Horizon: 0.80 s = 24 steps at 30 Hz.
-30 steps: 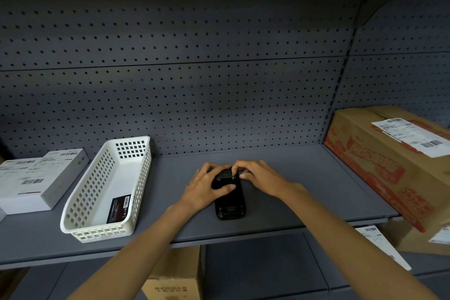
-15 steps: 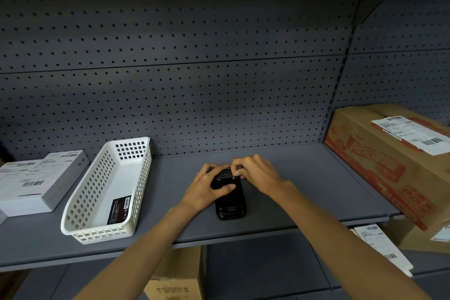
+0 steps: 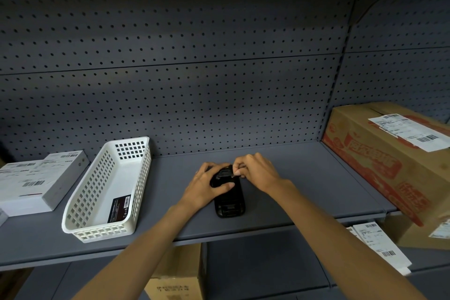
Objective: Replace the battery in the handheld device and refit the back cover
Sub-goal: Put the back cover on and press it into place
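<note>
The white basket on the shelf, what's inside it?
In the white basket only a small black labelled item shows, lying flat at the near end on its floor. The rest of the floor looks bare; the strip just behind the near wall is hidden.

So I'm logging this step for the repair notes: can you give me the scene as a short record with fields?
device: black handheld device lying flat on the grey shelf
left hand: holds the device's far half, thumb across it
right hand: fingers curled, pinching at the device's far end
basket: white basket left of the device, black card inside
boxes: white box far left, cardboard box right
</note>
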### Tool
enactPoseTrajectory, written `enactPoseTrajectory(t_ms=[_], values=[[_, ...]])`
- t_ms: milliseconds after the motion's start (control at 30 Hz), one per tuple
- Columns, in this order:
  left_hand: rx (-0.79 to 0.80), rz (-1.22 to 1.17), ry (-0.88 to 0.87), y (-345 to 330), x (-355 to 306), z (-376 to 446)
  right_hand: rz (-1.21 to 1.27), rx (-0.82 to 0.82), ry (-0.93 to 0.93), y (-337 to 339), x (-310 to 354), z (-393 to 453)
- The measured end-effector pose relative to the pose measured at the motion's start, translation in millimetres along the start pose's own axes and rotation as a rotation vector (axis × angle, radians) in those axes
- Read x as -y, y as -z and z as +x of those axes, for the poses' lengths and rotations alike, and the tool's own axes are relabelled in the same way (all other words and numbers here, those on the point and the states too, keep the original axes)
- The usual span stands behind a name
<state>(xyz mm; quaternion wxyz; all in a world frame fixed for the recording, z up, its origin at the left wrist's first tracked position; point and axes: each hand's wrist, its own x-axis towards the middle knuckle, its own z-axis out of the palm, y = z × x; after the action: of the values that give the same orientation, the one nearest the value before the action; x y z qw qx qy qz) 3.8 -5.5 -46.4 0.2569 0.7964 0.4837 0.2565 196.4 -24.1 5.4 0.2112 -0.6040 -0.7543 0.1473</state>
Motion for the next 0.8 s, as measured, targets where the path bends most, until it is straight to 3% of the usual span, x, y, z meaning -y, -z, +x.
enactPoseTrajectory(t_ms=[467, 800], values=[[0.003, 0.014, 0.064, 0.3, -5.9, -3.9, -0.266, -0.085, -0.134, -15.8, 24.7, -10.2], [-0.011, 0.041, 0.041, -3.0, -4.0, -8.7, -0.132, -0.110, -0.109, -3.6, 28.7, -23.1]])
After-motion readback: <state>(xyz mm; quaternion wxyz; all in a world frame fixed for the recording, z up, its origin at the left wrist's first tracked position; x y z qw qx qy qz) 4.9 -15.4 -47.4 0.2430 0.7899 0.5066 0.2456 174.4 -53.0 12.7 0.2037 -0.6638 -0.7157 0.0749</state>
